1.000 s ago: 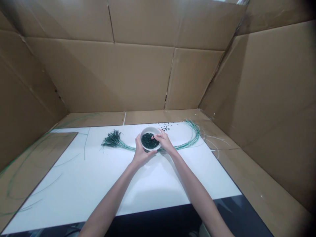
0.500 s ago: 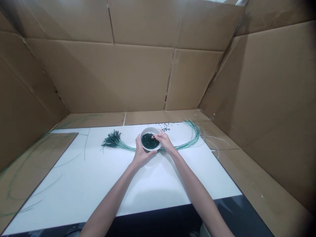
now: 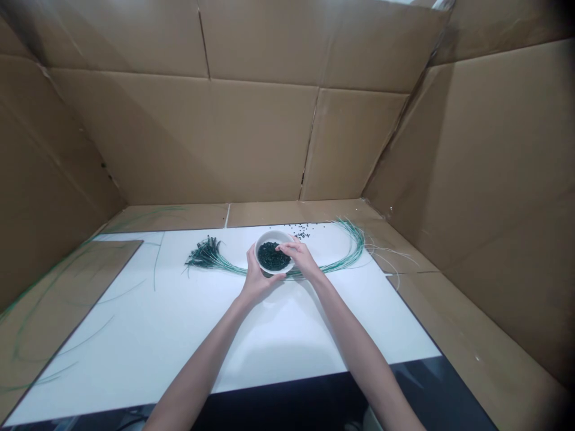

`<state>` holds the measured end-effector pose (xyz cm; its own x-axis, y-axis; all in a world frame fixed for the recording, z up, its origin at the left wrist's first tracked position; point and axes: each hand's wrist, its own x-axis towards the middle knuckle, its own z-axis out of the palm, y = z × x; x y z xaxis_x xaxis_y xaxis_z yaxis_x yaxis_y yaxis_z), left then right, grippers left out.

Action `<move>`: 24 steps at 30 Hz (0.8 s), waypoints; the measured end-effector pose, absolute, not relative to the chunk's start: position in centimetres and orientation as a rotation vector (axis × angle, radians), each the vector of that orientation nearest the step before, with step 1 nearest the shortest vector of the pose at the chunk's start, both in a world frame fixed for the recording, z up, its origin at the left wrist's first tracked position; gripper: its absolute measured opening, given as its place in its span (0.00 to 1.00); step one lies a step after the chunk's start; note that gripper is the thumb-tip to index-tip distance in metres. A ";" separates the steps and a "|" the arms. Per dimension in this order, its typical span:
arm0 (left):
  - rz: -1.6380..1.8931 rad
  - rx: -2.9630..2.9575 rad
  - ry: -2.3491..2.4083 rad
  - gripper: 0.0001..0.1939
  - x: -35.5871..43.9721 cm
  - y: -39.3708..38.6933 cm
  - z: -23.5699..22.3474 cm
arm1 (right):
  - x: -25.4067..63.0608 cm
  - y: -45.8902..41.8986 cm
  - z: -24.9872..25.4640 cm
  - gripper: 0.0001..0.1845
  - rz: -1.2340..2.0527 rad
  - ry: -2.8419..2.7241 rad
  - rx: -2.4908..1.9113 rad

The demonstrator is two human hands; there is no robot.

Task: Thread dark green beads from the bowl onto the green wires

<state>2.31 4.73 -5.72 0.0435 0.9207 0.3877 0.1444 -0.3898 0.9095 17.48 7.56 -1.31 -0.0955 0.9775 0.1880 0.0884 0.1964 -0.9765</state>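
Cardboard walls (image 3: 179, 137) box in a white board (image 3: 179, 335), with a brown panel (image 3: 58, 311) lying at its left, thin green wires strewn across it. On the board, a long bundle of green wires (image 3: 327, 267) sweeps in an arc, its dark tips gathered in a bunch (image 3: 204, 254) at the left end. Loose dark beads (image 3: 300, 232) sit near the board's far edge.

The left hand (image 3: 257, 278) grasps a white bowl (image 3: 259, 256) from below, its fingers (image 3: 250, 257) curled up the bowl's side. The bowl is held just above the wire arc, full of dark beads (image 3: 271, 256). The right hand (image 3: 300, 258) reaches over the rim, fingers (image 3: 284, 246) loosely extended above the beads; whether they pinch any, I can't tell. Both hands and the bowl sit almost exactly where they were a moment earlier.
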 end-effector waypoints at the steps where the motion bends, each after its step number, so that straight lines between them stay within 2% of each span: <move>1: 1.414 1.620 1.087 0.51 2.3 4.7 -5.7 | 17.5 7.4 -1.1 0.24 1.083 -1.424 -1.091; 8: 1.401 1.584 1.070 0.51 2.4 4.4 -5.1 | 17.4 6.9 -0.5 0.19 1.141 -1.329 -1.049; 13: 1.412 1.585 1.061 0.50 2.4 4.3 -4.7 | 17.4 7.3 -1.1 0.14 1.258 -1.205 -0.853; 24: 1.430 1.610 1.066 0.51 2.3 4.4 -4.8 | 17.4 6.7 -0.1 0.18 1.425 -1.040 -0.713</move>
